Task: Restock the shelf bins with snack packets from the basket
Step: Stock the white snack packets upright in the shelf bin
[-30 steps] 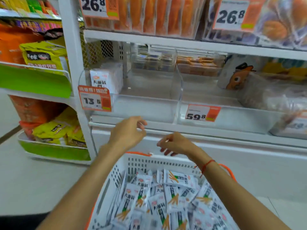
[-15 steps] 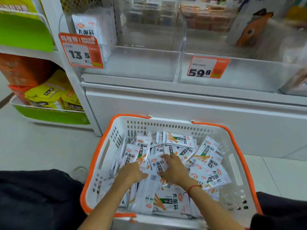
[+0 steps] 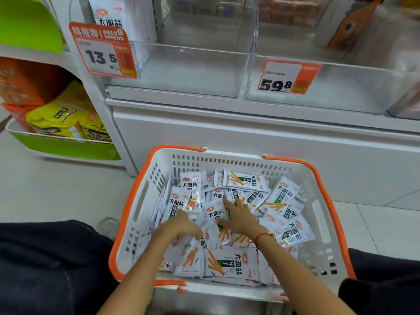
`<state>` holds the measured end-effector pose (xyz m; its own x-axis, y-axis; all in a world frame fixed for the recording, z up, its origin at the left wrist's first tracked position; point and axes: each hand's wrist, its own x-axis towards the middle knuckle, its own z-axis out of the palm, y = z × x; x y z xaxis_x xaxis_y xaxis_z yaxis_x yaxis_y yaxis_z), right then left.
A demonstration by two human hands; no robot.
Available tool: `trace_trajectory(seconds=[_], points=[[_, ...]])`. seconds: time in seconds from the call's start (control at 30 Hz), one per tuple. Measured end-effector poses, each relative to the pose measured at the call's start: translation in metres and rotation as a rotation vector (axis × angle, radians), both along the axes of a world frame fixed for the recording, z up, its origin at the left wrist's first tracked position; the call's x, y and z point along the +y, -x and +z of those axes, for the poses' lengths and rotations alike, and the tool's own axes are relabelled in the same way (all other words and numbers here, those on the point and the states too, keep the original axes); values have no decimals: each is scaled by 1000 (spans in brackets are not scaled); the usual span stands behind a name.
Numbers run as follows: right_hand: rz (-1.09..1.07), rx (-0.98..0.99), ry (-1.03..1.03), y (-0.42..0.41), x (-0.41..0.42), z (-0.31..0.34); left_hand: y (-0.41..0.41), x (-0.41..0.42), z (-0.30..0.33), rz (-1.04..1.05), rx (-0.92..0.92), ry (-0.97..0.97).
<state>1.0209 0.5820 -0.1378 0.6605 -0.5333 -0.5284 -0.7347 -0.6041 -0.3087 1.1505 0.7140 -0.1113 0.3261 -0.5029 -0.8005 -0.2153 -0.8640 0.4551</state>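
Observation:
A white basket with an orange rim [image 3: 227, 160] stands on the floor in front of me. It holds several white snack packets [image 3: 245, 180] printed with orange sticks and black lettering. Both my hands are inside it. My left hand [image 3: 179, 226] is blurred, with its fingers curled down among the packets. My right hand [image 3: 238, 217] lies flat on the pile with its fingers spread. Above, a clear shelf bin [image 3: 193, 71] carries a 13.5 price tag [image 3: 103, 53]. A few matching packets [image 3: 111, 17] stand at its back left.
A second clear bin [image 3: 341, 92] with a 59.8 tag [image 3: 288, 77] sits to the right. A white cabinet front [image 3: 250, 137] rises behind the basket. Yellow bags [image 3: 61, 119] fill a green tray low on the left. My dark trouser legs [image 3: 45, 269] flank the basket.
My hands dropped from the shelf edge into the basket, and my view tilted down. Since half a second ago they have shifted slightly among the packets.

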Motion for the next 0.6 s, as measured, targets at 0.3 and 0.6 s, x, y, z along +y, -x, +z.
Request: trace_trajectory(seconds=[0.3,0.6], points=[[-182,-194,66,5,1,-5,-24,14,2,796,803,426],[-152,-698,-431,5,-39,97,-30,11,20,618,837,409]])
